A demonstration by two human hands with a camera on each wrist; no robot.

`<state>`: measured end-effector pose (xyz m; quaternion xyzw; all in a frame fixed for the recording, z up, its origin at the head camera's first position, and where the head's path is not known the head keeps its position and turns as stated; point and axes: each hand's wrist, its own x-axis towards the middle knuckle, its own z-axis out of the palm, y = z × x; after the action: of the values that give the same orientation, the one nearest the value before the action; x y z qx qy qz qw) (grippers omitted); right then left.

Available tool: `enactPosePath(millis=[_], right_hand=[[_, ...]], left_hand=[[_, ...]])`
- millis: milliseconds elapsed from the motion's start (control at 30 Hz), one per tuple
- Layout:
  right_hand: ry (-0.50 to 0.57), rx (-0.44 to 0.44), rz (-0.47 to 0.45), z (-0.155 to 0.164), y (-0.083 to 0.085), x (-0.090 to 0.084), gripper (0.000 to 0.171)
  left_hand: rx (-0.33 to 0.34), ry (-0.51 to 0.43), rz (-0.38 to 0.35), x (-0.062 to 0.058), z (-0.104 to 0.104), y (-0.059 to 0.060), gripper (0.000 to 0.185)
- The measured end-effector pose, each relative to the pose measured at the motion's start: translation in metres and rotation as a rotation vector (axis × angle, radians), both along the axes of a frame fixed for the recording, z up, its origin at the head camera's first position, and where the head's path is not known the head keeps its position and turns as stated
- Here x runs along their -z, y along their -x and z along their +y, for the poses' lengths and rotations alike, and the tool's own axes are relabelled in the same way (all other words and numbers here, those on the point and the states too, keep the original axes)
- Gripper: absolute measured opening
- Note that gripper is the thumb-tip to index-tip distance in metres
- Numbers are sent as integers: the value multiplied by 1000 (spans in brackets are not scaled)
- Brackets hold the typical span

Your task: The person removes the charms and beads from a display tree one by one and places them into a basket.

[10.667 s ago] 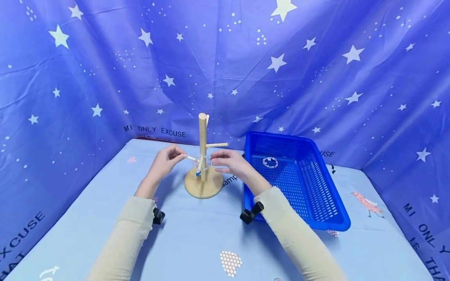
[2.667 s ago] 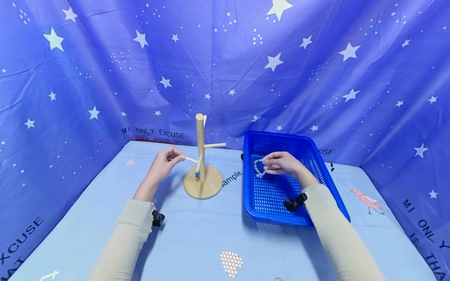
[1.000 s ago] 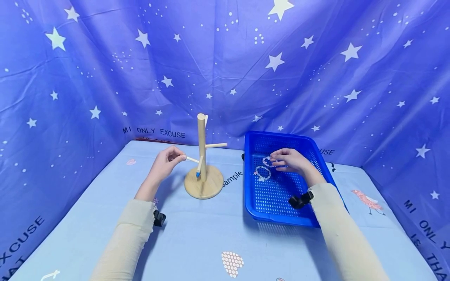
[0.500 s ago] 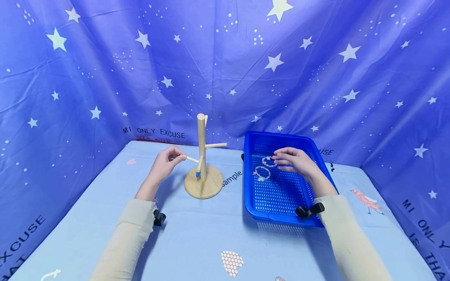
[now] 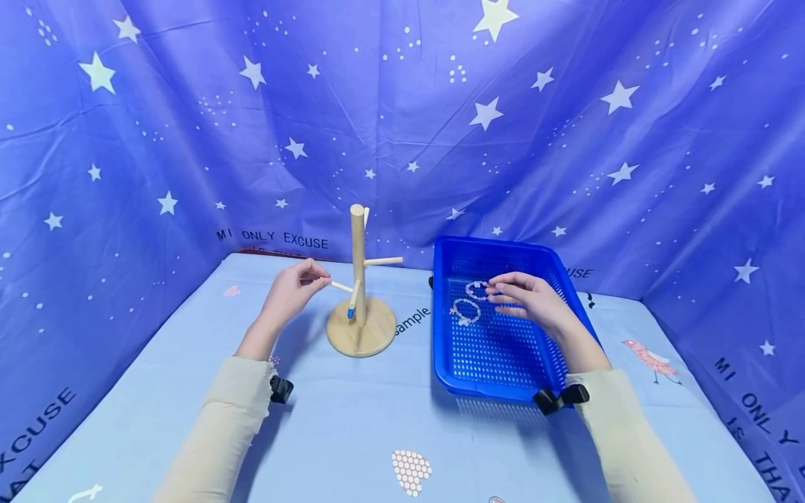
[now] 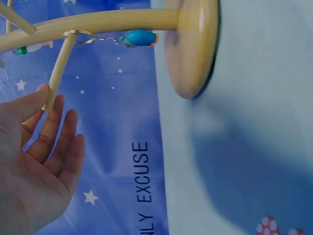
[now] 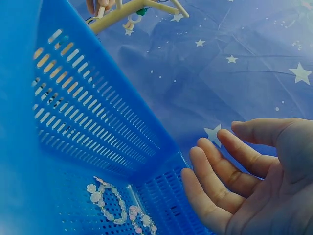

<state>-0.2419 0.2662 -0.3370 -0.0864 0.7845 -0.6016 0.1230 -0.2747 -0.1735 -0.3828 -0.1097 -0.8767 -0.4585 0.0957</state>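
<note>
My left hand (image 5: 291, 297) pinches the end of one peg (image 5: 342, 286) of a wooden stand (image 5: 358, 251) between thumb and fingers. At that peg's base, in the left wrist view, a metal ring and chain carry a blue charm (image 6: 139, 38), a keychain. My right hand (image 5: 531, 300) is over the blue basket (image 5: 442, 349), fingers apart and slightly bent, holding nothing. Inside the basket lie two beaded bracelets: a clear and pale pink one (image 5: 464, 322) nearer me, and another (image 5: 469, 289) behind it, close to my right fingertips in the head view.
Behind the stand's post hangs a green and white item (image 7: 142, 11). The stand's round base (image 5: 377, 339) rests on a pale blue cloth (image 5: 352, 433), left of the basket. A starry blue curtain (image 5: 402, 126) closes off the back and sides.
My right hand went from the stand to the basket, carrying a bracelet, which now lies inside, released. The hand has since drawn back slightly toward me. My left hand keeps its place on the peg.
</note>
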Motion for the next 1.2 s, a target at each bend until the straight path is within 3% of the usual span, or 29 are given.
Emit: enactPosePath(millis=[433, 600, 1200], right_hand=[[45, -25, 7, -2, -11, 6, 28], [45, -29, 16, -4, -14, 7, 36], [48, -69, 19, -8, -19, 8, 39]], left_hand=[[48, -1, 86, -23, 19, -4, 16], [74, -9, 79, -28, 27, -6, 17], [124, -60, 73, -30, 40, -3, 23]])
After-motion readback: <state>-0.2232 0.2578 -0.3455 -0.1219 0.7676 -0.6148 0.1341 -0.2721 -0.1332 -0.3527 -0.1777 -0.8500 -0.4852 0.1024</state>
